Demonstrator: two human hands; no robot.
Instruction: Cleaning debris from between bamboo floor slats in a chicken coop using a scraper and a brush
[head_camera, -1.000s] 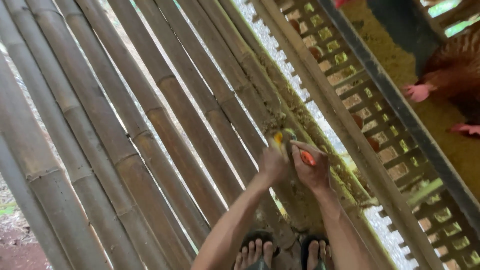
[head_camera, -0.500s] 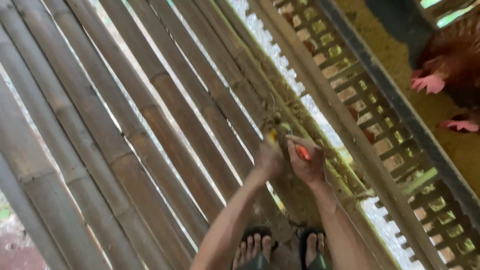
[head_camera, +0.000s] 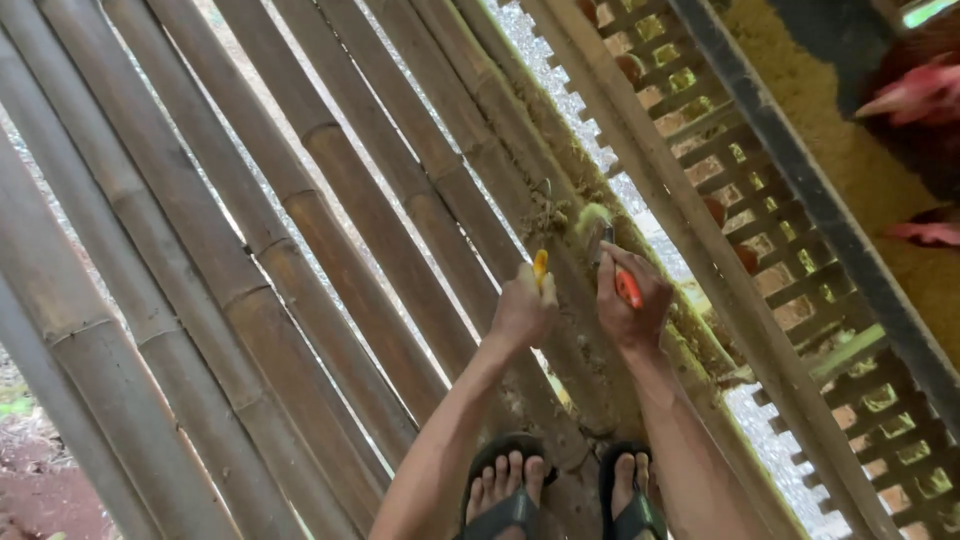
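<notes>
Seen from the head camera, the person's left hand is curled into a fist around a tool with a yellow handle, whose tip points toward twelve o'clock at a clump of caked dirt on the bamboo floor. Just beside it, at three o'clock, the right hand is closed tightly around an orange-handled tool; its metal end rests against the same soiled pole, near a pale lump at twelve o'clock from the knuckles. Both forearms run down toward six o'clock, where two feet in dark sandals stand on the poles. The poles run diagonally from eleven o'clock to five o'clock, with light showing through the gaps. At two o'clock from the hands lies a wooden lattice fence with a dark rail along it. Beyond the rail, at one o'clock, brown hens with red combs stand over yellowish feed.
</notes>
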